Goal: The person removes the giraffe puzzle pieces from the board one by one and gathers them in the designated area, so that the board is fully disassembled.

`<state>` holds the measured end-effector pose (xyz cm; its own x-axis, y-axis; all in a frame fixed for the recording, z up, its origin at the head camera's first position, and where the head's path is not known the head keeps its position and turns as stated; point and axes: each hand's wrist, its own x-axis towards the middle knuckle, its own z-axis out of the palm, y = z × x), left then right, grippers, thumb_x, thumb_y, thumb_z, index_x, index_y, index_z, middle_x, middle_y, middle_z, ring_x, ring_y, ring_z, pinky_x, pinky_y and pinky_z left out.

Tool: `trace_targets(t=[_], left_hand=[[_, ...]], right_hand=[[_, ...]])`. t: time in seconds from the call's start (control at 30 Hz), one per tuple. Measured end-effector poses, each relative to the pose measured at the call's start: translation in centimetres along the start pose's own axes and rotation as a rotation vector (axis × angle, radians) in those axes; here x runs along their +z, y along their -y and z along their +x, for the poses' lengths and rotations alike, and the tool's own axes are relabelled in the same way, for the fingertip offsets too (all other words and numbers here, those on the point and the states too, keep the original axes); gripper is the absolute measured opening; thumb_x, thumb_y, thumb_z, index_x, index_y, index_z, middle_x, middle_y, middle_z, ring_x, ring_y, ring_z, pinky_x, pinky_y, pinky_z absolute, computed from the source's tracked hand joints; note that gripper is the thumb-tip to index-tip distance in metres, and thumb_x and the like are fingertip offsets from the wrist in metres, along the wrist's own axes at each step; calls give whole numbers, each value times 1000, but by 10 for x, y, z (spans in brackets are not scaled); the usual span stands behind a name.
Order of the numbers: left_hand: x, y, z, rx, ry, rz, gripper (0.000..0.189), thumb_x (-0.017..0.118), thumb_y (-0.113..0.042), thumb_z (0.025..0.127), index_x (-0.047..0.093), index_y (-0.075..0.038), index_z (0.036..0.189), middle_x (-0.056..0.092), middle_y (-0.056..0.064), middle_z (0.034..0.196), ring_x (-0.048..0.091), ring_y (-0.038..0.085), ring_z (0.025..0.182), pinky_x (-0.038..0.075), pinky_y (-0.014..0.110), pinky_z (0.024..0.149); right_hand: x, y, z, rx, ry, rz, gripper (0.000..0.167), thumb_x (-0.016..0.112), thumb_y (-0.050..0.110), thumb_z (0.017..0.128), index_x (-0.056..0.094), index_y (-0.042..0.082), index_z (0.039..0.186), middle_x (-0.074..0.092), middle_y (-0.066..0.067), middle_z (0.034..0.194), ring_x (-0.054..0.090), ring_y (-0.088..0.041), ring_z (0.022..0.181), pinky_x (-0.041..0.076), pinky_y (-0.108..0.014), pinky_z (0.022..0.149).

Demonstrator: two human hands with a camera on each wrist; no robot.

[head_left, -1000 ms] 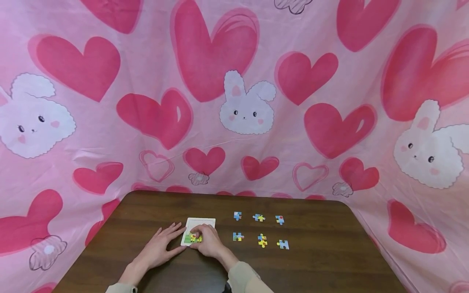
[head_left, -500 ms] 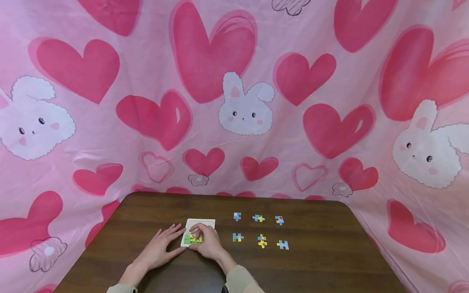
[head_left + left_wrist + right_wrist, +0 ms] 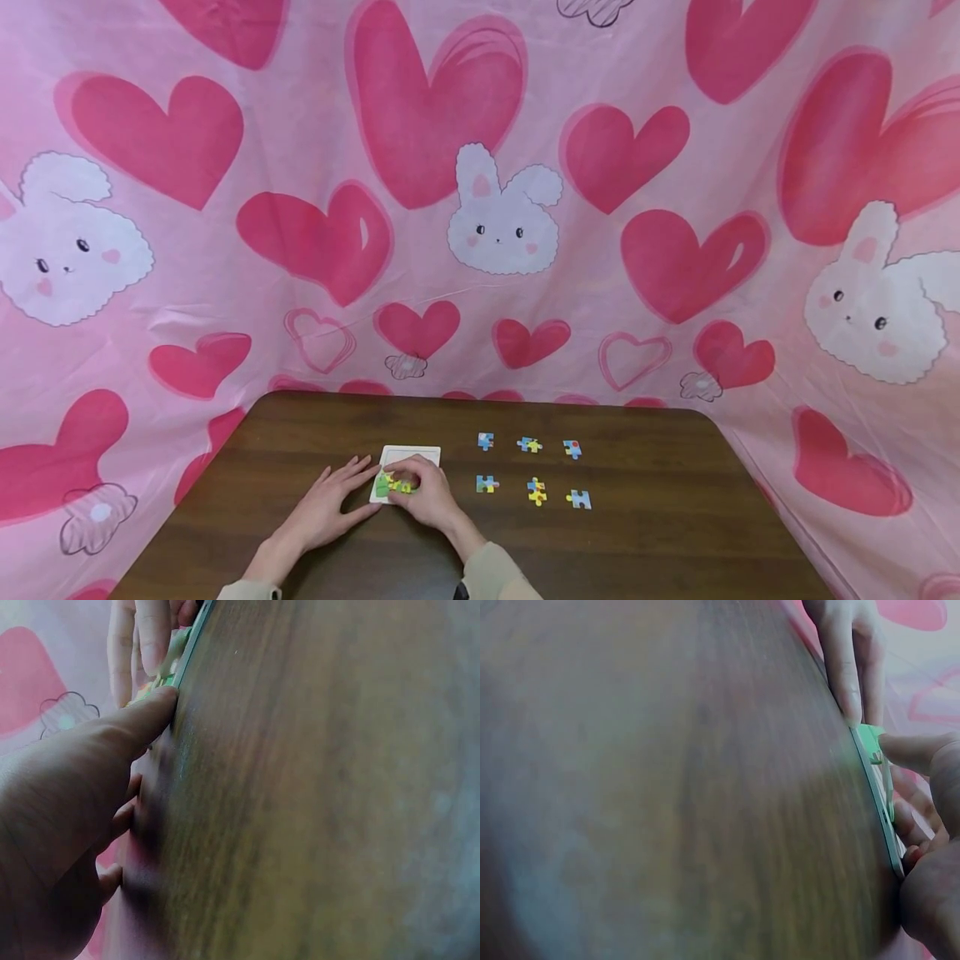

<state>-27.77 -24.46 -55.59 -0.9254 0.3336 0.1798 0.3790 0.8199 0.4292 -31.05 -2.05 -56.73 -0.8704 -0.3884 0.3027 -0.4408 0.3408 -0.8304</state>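
Observation:
A small white-rimmed puzzle tray point(image 3: 431, 451) lies on the table, with green and yellow jigsaw pieces point(image 3: 383, 485) at its near left. My left hand point(image 3: 328, 502) rests flat on the table left of it, fingers extended; the thumb touches the tray's near left corner. Above the tray, my right hand point(image 3: 429, 495) has its thumb and forefinger bent round a green jigsaw piece point(image 3: 871, 741), which looks slightly tilted off the tray in the right wrist view. The right hand hides much of the tray's right side.
To the right, several loose jigsaw pieces lie in two rows, among them a blue piece point(image 3: 580, 499) and a yellow one point(image 3: 537, 492). The brown wooden table point(image 3: 675, 533) meets a pink heart-and-rabbit curtain point(image 3: 465, 333) at the back and sides.
My right forefinger has reached farther left over the tray, and the green piece has shifted slightly there. The left hand and the loose pieces stay where they were.

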Motion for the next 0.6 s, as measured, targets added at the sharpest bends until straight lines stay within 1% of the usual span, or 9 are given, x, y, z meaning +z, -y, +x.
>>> trace_targets(t=[0.13, 0.27, 0.43, 0.5, 0.6], left_hand=[[-1, -1, 0, -2, 6, -7, 69, 80, -52, 98, 67, -12, 152, 60, 19, 162, 51, 47, 155, 32, 81, 123], [0, 0, 1, -9, 7, -12, 69, 80, -51, 98, 66, -12, 153, 60, 19, 162, 50, 47, 156, 31, 81, 124], [1, 0, 1, -25, 13, -29, 69, 80, -51, 97, 66, -12, 153, 59, 20, 163, 49, 47, 157, 29, 80, 125], [1, 0, 1, -19, 14, -26, 69, 80, -51, 97, 66, -11, 153, 59, 20, 163, 49, 48, 156, 30, 81, 124], [0, 0, 1, -20, 13, -30, 70, 81, -50, 97, 66, -11, 152, 59, 21, 162, 49, 48, 156, 29, 81, 124]], right_hand=[[-2, 0, 0, 20, 16, 61, 34, 85, -3, 89, 83, 6, 121, 80, -16, 107, 63, -9, 88, 47, -17, 80], [-3, 0, 0, 39, 22, 101, 35, 85, -6, 88, 83, 4, 121, 80, -17, 104, 61, -7, 86, 48, -18, 80], [-1, -2, -1, 55, 16, 67, 38, 88, -4, 85, 84, 6, 121, 78, -12, 100, 54, 0, 82, 44, -16, 77], [0, -3, -1, 62, 5, 44, 38, 90, -3, 84, 84, 8, 120, 76, -10, 97, 52, 2, 81, 43, -15, 76], [2, -3, -1, 52, -18, 5, 39, 91, -1, 83, 84, 9, 119, 75, -7, 95, 51, 4, 79, 42, -14, 76]])
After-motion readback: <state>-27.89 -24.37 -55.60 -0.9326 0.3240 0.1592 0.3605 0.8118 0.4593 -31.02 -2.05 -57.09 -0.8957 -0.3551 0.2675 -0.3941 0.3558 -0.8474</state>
